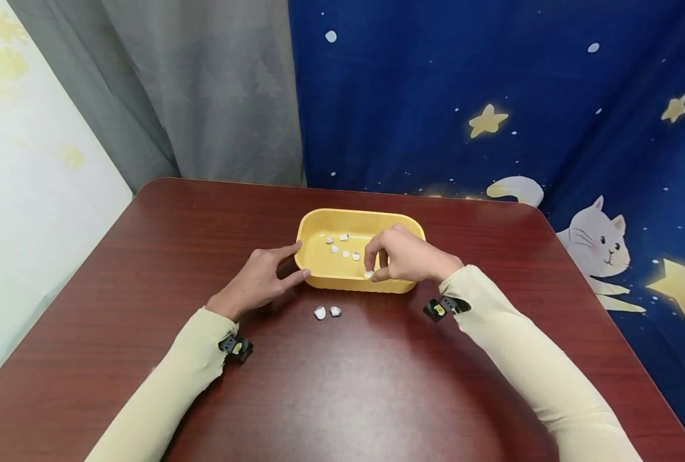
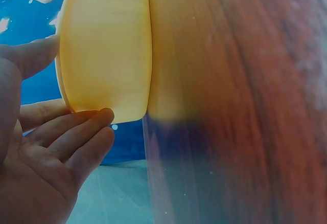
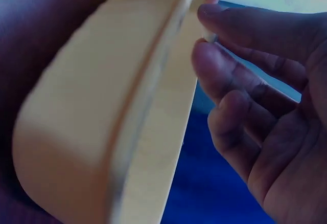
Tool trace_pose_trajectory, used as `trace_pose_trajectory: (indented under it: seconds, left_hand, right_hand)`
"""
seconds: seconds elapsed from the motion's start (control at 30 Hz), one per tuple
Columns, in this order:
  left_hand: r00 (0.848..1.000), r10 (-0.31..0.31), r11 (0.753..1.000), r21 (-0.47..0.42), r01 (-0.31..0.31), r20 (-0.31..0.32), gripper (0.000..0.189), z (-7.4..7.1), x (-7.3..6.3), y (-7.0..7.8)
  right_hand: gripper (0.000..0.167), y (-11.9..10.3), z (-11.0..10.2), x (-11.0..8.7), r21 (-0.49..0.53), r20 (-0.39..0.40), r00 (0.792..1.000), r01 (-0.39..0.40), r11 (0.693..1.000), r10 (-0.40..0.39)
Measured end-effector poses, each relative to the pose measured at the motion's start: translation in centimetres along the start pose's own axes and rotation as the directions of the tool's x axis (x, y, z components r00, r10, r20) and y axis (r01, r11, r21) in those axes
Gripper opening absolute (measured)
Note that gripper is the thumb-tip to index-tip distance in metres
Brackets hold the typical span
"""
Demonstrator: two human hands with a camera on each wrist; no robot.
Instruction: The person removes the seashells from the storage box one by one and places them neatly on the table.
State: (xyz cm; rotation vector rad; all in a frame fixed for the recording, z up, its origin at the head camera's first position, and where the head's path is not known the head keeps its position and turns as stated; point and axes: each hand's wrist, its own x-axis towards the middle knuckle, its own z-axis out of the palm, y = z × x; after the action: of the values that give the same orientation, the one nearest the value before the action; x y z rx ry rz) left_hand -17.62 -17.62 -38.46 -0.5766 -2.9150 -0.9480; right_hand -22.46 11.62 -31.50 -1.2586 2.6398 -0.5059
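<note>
A yellow plastic basin (image 1: pixel 361 283) stands on the table. My left hand (image 1: pixel 256 282) rests against its left end, with the thumb at the near rim and the index finger at the left rim. In the left wrist view, the fairly straight fingers (image 2: pixel 84 127) touch the basin's end wall. My right hand (image 1: pixel 403 253) is over the basin's right part and pinches a small white pebble-like piece (image 3: pixel 209 36) between thumb and fingertips, close to the near wall. Several similar white pieces (image 1: pixel 345 254) lie on the basin floor.
Two whitish pebble-like pieces (image 1: pixel 320 313) lie on the dark red wooden table (image 1: pixel 342 398) just in front of the basin. A grey curtain (image 1: pixel 221 90) and a blue starry one (image 1: pixel 400 96) hang behind the table's back edge. A pale wall (image 1: pixel 25 192) is on the left.
</note>
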Motion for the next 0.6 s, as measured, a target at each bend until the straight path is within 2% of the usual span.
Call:
trace_pose_trajectory:
  seconds: [0.13,0.4,0.6]
  left_hand:
    - [1.000,0.001,1.000,0.000,-0.001,-0.002,0.069,0.1,0.0,0.0]
    - [1.000,-0.004,1.000,-0.007,0.004,-0.007,0.068,0.2,0.1,0.0]
    - [1.000,-0.001,1.000,-0.003,0.001,-0.010,0.069,0.2,0.2,-0.2]
  right_hand:
    - [0.016,-0.5,0.9,-0.4,0.027,-0.021,0.999,0.050,0.998,-0.049]
    - [0.012,-1.4,2.5,-1.0,0.013,-0.045,0.988,0.150,0.989,-0.149]
    - [0.013,-2.2,3.5,-1.0,-0.036,-0.062,0.983,0.168,0.985,-0.170]
